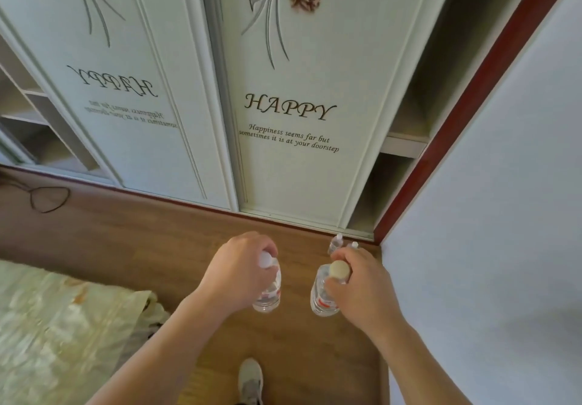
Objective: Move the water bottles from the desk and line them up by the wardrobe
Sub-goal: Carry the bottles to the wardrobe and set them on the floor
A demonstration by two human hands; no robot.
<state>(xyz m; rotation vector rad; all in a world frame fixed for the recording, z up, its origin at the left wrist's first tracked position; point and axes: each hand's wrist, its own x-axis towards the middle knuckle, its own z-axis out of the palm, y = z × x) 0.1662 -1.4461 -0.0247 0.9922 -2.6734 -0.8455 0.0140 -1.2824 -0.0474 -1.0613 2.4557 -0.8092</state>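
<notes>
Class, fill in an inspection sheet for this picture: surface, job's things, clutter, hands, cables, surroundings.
Surface: wooden floor.
Job's things: left bottle and right bottle held; two standing bottles in the corner by the wardrobe.
Clutter: nothing seen.
Hands: left hand grips left bottle near its cap; right hand grips right bottle's neck.
Cables: dark cable looped on floor, far left.
Surroundings: wardrobe doors ahead, pale wall right, bedcover left.

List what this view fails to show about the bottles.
Head view only:
- Floor bottles by the wardrobe: only two tops show; the right hand hides the rest.
- Left bottle: the left hand covers its neck; label blurred.
- Right bottle: label too blurred to read.
- Desk: outside the frame.
</notes>
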